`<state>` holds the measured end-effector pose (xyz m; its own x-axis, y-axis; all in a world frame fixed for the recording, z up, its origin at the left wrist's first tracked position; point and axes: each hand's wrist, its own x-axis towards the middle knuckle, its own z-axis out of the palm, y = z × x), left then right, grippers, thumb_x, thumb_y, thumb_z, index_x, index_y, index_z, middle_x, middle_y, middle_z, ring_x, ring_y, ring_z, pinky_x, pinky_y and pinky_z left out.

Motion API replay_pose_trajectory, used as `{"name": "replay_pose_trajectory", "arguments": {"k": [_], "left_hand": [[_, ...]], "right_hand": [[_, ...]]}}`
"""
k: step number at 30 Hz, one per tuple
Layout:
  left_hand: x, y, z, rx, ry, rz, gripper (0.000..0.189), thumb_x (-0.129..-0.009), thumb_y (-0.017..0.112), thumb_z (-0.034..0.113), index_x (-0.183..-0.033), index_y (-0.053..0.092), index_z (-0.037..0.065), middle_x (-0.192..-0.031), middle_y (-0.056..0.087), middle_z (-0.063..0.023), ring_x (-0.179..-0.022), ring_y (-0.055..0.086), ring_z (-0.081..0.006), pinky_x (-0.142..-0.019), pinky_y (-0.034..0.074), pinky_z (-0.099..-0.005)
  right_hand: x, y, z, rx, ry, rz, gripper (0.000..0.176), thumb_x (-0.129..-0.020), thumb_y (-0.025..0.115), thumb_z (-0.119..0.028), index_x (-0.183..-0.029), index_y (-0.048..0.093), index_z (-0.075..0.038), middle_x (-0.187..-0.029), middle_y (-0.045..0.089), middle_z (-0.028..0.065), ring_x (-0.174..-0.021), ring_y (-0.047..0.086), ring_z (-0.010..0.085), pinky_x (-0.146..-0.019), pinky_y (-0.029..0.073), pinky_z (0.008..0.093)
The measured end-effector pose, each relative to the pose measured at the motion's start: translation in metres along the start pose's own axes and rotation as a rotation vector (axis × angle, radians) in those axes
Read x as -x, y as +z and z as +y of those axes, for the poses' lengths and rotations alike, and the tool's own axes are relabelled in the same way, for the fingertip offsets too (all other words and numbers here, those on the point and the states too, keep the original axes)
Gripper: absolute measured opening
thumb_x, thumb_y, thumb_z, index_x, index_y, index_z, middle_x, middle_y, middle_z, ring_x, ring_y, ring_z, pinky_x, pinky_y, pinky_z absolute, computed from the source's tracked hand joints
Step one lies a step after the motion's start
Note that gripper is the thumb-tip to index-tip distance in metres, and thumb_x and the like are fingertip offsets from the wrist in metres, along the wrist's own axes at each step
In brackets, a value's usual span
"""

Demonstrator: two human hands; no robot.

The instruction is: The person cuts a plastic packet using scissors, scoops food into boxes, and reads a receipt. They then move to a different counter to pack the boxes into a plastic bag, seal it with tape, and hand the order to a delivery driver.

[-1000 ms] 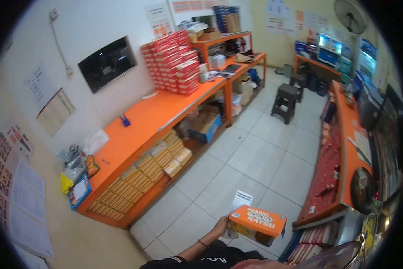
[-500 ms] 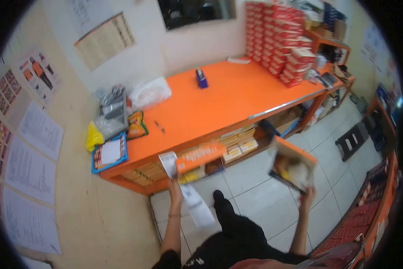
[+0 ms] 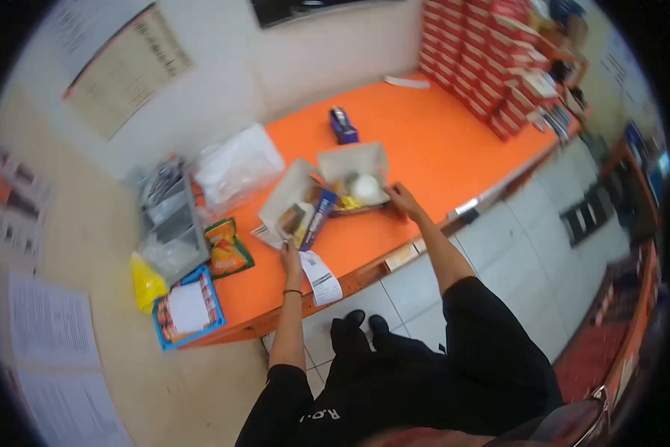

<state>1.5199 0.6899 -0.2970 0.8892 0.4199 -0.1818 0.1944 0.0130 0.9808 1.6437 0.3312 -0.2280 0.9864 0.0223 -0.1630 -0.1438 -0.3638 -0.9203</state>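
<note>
Orange worktop (image 3: 413,123) with one pack (image 3: 230,249), one grey tray (image 3: 198,223), one bag (image 3: 239,167); two open boxes (image 3: 353,160), one held in left grip (image 3: 291,257), one in right grip (image 3: 400,200).

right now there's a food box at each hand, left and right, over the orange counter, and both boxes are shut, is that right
Not quite: the left box and the right box are both open, not shut, as the head view shows. The rest holds: the left hand and right hand are each at one, over the orange counter.
</note>
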Motion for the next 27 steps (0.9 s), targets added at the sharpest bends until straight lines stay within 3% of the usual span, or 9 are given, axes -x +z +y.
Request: {"name": "replay_pose_trajectory", "arguments": {"k": [1, 3, 4, 6, 10, 13, 16, 20, 27], "left_hand": [[-0.025, 0.003, -0.009, 0.035, 0.113, -0.122, 0.047, -0.098, 0.043, 0.033, -0.126, 0.053, -0.003, -0.126, 0.056, -0.0208, -0.111, 0.054, -0.0296, -0.095, 0.039, -0.0376], [-0.052, 0.004, -0.054, -0.312, 0.368, 0.113, 0.046, -0.099, 0.041, 0.031, -0.128, 0.051, -0.003, -0.137, 0.045, -0.022, -0.121, 0.047, -0.0334, -0.101, 0.036, -0.0398], [-0.008, 0.001, -0.003, -0.348, 0.262, 0.042, 0.05, -0.1, 0.039, 0.032, -0.135, 0.043, -0.003, -0.145, 0.034, -0.0231, -0.129, 0.039, -0.0367, -0.106, 0.031, -0.0414], [0.026, 0.011, 0.03, -0.209, 0.277, 0.204, 0.052, -0.1, 0.04, 0.029, -0.145, 0.029, 0.004, -0.148, 0.031, -0.0222, -0.13, 0.037, -0.0348, -0.107, 0.029, -0.0428], [0.107, 0.025, 0.08, -0.208, 0.555, 0.087, 0.054, -0.098, 0.047, 0.022, -0.147, 0.028, 0.008, -0.148, 0.029, -0.0248, -0.131, 0.035, -0.0368, -0.107, 0.028, -0.0446], [0.187, 0.074, 0.102, 0.122, 0.485, -0.322, 0.05, -0.095, 0.045, 0.012, -0.143, 0.033, 0.003, -0.146, 0.032, -0.0235, -0.132, 0.034, -0.0359, -0.109, 0.028, -0.0439], [0.275, 0.129, 0.1, -0.143, 0.838, -0.608, 0.044, -0.092, 0.044, 0.004, -0.136, 0.043, 0.0, -0.138, 0.043, -0.0211, -0.124, 0.045, -0.0326, -0.104, 0.036, -0.0424], [0.474, 0.205, 0.074, -0.071, 0.85, -1.152, 0.036, -0.093, 0.045, 0.002, -0.128, 0.05, -0.003, -0.131, 0.05, -0.02, -0.12, 0.048, -0.0315, -0.101, 0.039, -0.0398], [0.854, 0.212, 0.058, -0.089, 0.615, -2.2, 0.023, -0.092, 0.053, 0.002, -0.111, 0.064, -0.004, -0.109, 0.066, -0.0144, -0.099, 0.062, -0.0206, -0.091, 0.046, -0.0326]], "right_hand": [[-0.003, 0.006, 0.007, -0.02, -0.128, 0.08, 0.049, -0.089, 0.058, -0.037, -0.115, 0.054, 0.004, -0.102, 0.06, 0.0189, -0.104, 0.058, 0.0282, -0.089, 0.045, 0.0383], [0.008, 0.02, 0.005, 0.09, -0.345, 0.44, 0.049, -0.09, 0.057, -0.035, -0.122, 0.05, 0.003, -0.115, 0.056, 0.0221, -0.111, 0.053, 0.0321, -0.095, 0.041, 0.04], [0.066, 0.007, 0.023, 0.259, -0.349, 0.757, 0.048, -0.091, 0.058, -0.033, -0.123, 0.05, 0.001, -0.12, 0.053, 0.0232, -0.114, 0.05, 0.0341, -0.097, 0.039, 0.041], [0.158, -0.004, 0.026, 0.183, -0.313, 0.869, 0.04, -0.091, 0.058, -0.026, -0.122, 0.051, -0.002, -0.122, 0.05, 0.0213, -0.118, 0.045, 0.0357, -0.099, 0.037, 0.0436], [0.379, 0.0, 0.131, 0.044, 0.193, 0.998, 0.032, -0.09, 0.06, -0.021, -0.117, 0.058, -0.004, -0.115, 0.057, 0.0142, -0.106, 0.056, 0.0286, -0.089, 0.046, 0.0349], [0.581, 0.039, 0.255, -0.01, 0.564, 1.273, 0.022, -0.087, 0.059, -0.018, -0.105, 0.064, -0.006, -0.1, 0.064, 0.0119, -0.091, 0.063, 0.0203, -0.079, 0.051, 0.0319], [0.761, 0.078, 0.273, -0.239, 0.979, 1.604, 0.018, -0.087, 0.057, -0.019, -0.096, 0.065, -0.005, -0.081, 0.066, 0.0081, -0.071, 0.062, 0.0145, -0.065, 0.051, 0.0288], [0.932, 0.129, 0.295, -0.388, 1.109, 2.057, 0.02, -0.088, 0.056, -0.02, -0.095, 0.065, -0.004, -0.075, 0.064, 0.006, -0.064, 0.059, 0.0117, -0.058, 0.049, 0.0263], [1.084, 0.092, 0.234, -0.846, 0.875, 2.27, 0.026, -0.094, 0.047, -0.023, -0.09, 0.064, -0.004, -0.077, 0.064, 0.0053, -0.069, 0.06, 0.0126, -0.06, 0.05, 0.0266]]}}
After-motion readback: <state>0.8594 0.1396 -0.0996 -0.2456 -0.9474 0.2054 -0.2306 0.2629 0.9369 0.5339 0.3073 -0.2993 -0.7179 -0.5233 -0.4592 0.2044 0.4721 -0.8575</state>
